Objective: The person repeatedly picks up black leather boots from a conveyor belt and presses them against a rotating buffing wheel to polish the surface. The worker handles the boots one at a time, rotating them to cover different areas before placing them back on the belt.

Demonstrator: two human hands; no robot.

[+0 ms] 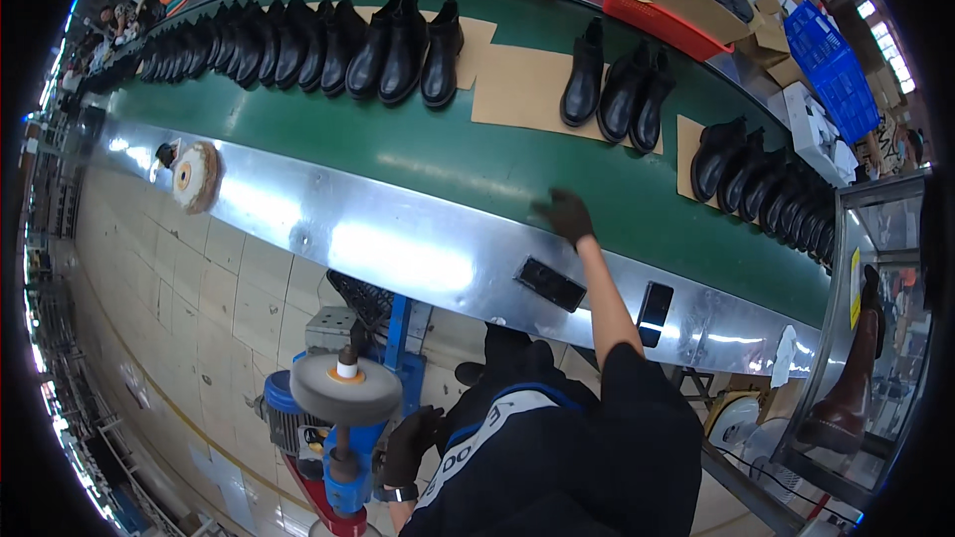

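My right hand (567,217), in a dark glove, reaches over the near edge of a green conveyor belt (398,154). Its fingers are stretched out and slightly blurred, and nothing shows in them. Past it, on a brown cardboard sheet (527,89), stand a single black ankle boot (585,75) and a pair of black boots (635,94). Down by my side is my gloved left hand (410,446), with a band on its wrist, beside a grey buffing wheel (346,393). Dark clothing behind that hand hides how its fingers are set.
Long rows of black boots (288,40) line the belt's far side; more boots (761,179) stand at right. Two phones, one (550,283) left of my arm and another (655,313) right, lie on the metal ledge (398,249). A fluffy wheel (195,177) sits farther left.
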